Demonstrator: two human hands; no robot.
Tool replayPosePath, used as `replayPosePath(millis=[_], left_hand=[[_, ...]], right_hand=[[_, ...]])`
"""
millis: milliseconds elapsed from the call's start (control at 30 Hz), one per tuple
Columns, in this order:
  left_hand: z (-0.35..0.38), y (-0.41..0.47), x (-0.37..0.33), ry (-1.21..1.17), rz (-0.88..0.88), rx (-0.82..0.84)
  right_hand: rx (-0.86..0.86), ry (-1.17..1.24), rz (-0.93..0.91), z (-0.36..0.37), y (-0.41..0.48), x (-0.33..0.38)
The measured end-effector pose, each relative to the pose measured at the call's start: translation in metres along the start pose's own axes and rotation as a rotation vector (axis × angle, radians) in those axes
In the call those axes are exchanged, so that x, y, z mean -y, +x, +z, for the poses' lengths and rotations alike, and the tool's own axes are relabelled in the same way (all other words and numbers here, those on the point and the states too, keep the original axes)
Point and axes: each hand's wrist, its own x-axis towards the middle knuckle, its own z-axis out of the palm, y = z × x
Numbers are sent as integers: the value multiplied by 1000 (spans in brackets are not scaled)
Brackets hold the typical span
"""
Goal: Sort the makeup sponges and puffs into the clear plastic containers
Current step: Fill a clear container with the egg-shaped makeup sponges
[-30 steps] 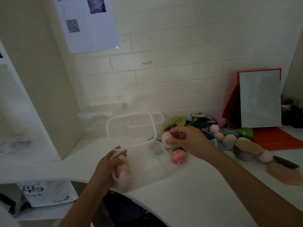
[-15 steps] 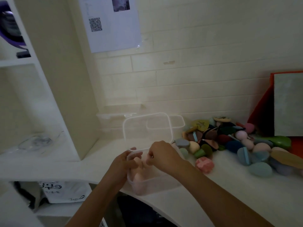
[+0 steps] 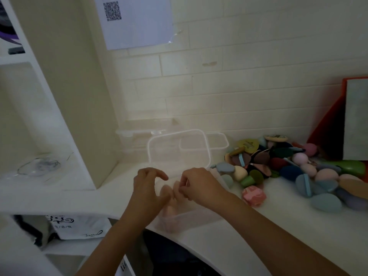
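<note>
Pink sponge (image 3: 175,188) pinched in my right hand (image 3: 199,186) above the box (image 3: 189,218); my left hand (image 3: 148,188) beside it curves loosely, empty.

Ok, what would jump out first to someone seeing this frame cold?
Both hands meet over the clear container at the counter's front edge, the left hand curled at its left side and the right hand pinching a pink sponge inside it. To the right, a bright pile of sponges and puffs sprawls against the tiled wall.
</note>
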Motion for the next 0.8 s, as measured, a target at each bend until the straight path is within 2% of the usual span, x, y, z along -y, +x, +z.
replayPosePath(millis=[167, 267, 367, 467, 567, 633, 700, 800], left_hand=[[-3, 0, -10, 45, 17, 201], [-3, 0, -20, 44, -11, 276], [-1, -2, -27, 146, 27, 329], [-2, -3, -32, 218, -19, 347], [-2, -2, -32, 213, -37, 343], [-1, -2, -30, 211, -40, 338], [1, -2, -28, 210, -44, 333], [4, -1, -26, 206, -65, 324]], right_hand=[[58, 60, -42, -3, -4, 0], [104, 89, -39, -5, -4, -4], [158, 107, -38, -9, -2, -7], [36, 141, -62, -20, 0, -10], [-300, 184, -20, -40, 5, -22], [-428, 190, 33, -50, 9, -38], [-416, 156, 96, -52, 12, -55], [-264, 135, 102, -39, 17, -78]])
